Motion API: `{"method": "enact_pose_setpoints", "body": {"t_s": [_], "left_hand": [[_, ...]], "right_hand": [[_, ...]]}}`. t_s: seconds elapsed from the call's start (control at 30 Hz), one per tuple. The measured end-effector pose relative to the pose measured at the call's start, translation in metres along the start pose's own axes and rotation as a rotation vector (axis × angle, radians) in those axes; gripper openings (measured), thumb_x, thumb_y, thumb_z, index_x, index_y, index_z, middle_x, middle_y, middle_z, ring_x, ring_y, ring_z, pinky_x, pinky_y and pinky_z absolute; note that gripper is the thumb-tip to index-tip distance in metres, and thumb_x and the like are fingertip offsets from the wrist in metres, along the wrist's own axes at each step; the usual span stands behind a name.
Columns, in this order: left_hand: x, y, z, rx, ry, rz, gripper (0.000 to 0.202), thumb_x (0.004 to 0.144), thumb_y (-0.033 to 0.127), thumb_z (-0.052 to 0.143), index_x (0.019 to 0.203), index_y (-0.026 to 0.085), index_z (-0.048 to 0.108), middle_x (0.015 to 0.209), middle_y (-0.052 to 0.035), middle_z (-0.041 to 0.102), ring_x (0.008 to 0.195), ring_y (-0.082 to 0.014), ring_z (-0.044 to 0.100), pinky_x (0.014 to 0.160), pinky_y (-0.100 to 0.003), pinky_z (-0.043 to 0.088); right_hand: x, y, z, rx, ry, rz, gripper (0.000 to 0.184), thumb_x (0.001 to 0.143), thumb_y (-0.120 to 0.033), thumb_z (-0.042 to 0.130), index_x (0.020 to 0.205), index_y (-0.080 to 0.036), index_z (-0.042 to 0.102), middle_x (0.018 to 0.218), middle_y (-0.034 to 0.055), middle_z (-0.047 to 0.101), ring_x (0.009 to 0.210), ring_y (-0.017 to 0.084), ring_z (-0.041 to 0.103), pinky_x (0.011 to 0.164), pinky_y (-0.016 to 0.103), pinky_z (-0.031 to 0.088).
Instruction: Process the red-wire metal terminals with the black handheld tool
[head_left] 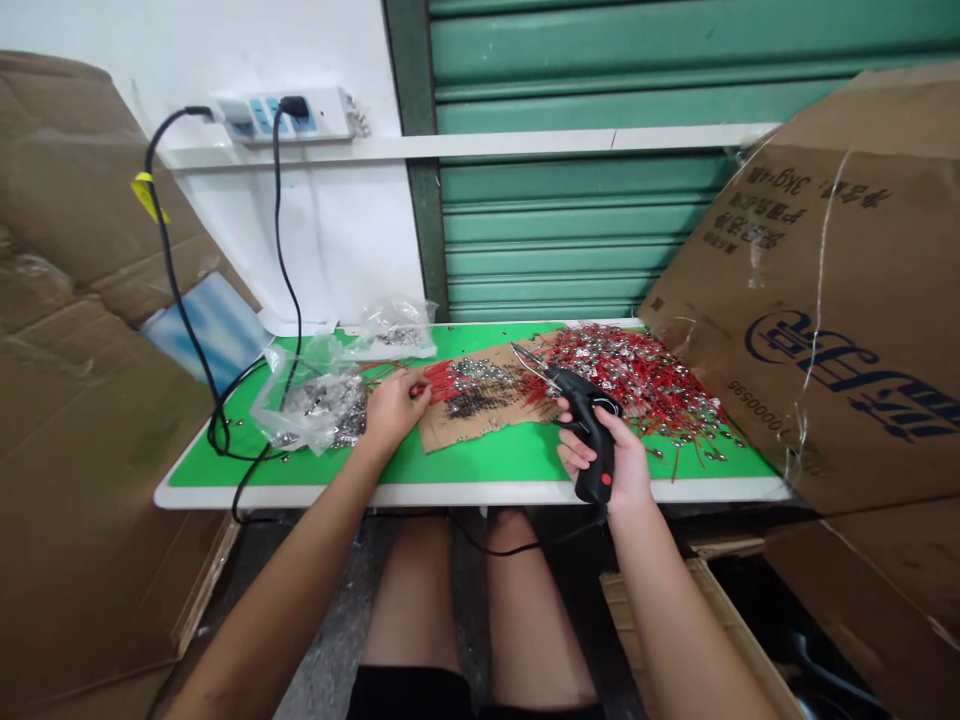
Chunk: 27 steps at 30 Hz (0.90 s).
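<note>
My right hand point(609, 455) is wrapped round the grip of a black soldering gun point(592, 430), whose thin metal tip points up and left above a piece of cardboard point(442, 435). My left hand point(397, 402) is closed, thumb and fingers together, at the cardboard's left end beside several red wires point(444, 382). Whether a wire is pinched in it is too small to make out. Rows of small shiny metal parts point(484, 376) lie on the cardboard, with dark burnt-looking spots in front of them. Right of the gun spreads a large heap of red wires with metal ends point(607, 365).
A clear plastic bag of small metal parts point(319, 405) lies left on the green table top point(300, 472), another bag point(397, 325) behind it. Black cords point(169, 270) hang from a power strip point(322, 113). Cardboard sheets point(840, 300) stand at both sides.
</note>
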<state>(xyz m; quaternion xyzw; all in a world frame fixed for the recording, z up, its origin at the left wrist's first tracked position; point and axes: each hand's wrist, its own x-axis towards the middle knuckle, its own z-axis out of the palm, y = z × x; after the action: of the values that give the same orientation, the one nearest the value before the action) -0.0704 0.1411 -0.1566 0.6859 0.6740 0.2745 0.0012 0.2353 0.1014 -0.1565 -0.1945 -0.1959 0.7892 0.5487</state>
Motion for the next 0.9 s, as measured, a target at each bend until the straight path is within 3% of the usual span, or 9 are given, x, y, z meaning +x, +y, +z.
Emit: {"method": "enact_pose_setpoints", "body": {"t_s": [0.33, 0.53, 0.73, 0.9], "left_hand": [[0.001, -0.007, 0.012, -0.066, 0.009, 0.018, 0.019, 0.091, 0.029, 0.052, 0.094, 0.017, 0.067, 0.093, -0.0061, 0.063, 0.084, -0.0175, 0.059, 0.075, -0.028, 0.045], [0.004, -0.002, 0.001, -0.04, 0.107, 0.064, 0.017, 0.095, 0.025, 0.044, 0.094, 0.017, 0.059, 0.099, -0.0108, 0.06, 0.098, -0.0232, 0.055, 0.088, -0.034, 0.045], [-0.003, 0.005, -0.012, -0.039, 0.097, 0.047, 0.025, 0.099, 0.024, 0.032, 0.085, 0.018, 0.052, 0.086, -0.0084, 0.057, 0.085, -0.0209, 0.054, 0.08, -0.032, 0.043], [-0.011, 0.004, -0.011, -0.083, 0.035, 0.003, 0.036, 0.1, 0.035, 0.039, 0.073, 0.017, 0.056, 0.075, -0.0059, 0.059, 0.07, -0.017, 0.053, 0.069, -0.028, 0.04]], "right_hand": [[0.0, 0.001, 0.006, -0.062, 0.049, 0.028, 0.025, 0.092, -0.025, 0.053, 0.111, -0.013, 0.064, 0.083, 0.0061, 0.065, 0.042, 0.007, 0.035, 0.034, 0.02, 0.039], [0.0, 0.001, 0.006, -0.092, 0.05, 0.039, 0.025, 0.093, -0.025, 0.05, 0.112, -0.016, 0.063, 0.081, 0.0043, 0.065, 0.042, 0.007, 0.034, 0.034, 0.02, 0.039], [0.0, 0.002, 0.007, -0.075, 0.065, 0.057, 0.027, 0.095, -0.025, 0.046, 0.111, -0.013, 0.064, 0.081, 0.0059, 0.065, 0.042, 0.006, 0.035, 0.035, 0.018, 0.039], [0.0, 0.001, 0.008, -0.104, 0.06, 0.067, 0.025, 0.093, -0.024, 0.049, 0.11, -0.015, 0.065, 0.08, 0.0061, 0.065, 0.041, 0.007, 0.035, 0.034, 0.019, 0.038]]}}
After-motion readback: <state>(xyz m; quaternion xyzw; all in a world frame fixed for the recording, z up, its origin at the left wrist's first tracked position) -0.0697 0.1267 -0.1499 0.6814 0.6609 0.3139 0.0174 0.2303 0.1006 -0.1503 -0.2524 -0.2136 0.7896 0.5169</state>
